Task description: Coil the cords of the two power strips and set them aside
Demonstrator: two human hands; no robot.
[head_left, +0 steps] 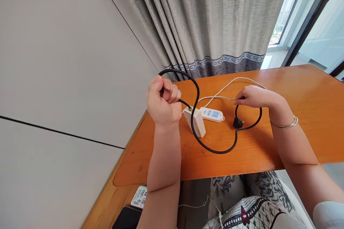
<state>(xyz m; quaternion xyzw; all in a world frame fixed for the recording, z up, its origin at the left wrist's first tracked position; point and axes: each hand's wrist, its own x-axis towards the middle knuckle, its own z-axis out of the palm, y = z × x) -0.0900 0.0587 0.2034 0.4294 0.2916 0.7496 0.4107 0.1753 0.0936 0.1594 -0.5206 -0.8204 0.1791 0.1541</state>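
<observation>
My left hand (164, 100) is raised at the table's left side, its fingers closed round a thick black cable (198, 89). From that fist the cable loops over the table, and a short length enters the top of a cream-coloured box (197, 121). A black plug (237, 123) hangs or rests at the cable's other end, below my right hand (245, 96). That hand pinches the cable just above the plug, near a thin white cord (219, 97). Behind the box lies a white power strip (212, 114) with blue socket faces.
The orange wooden table (303, 114) extends to the right. A white panelled wall (67, 61) borders it on the left, and a grey curtain (223, 18) hangs behind. Below the front edge are a labelled white box (139, 196) and my lap.
</observation>
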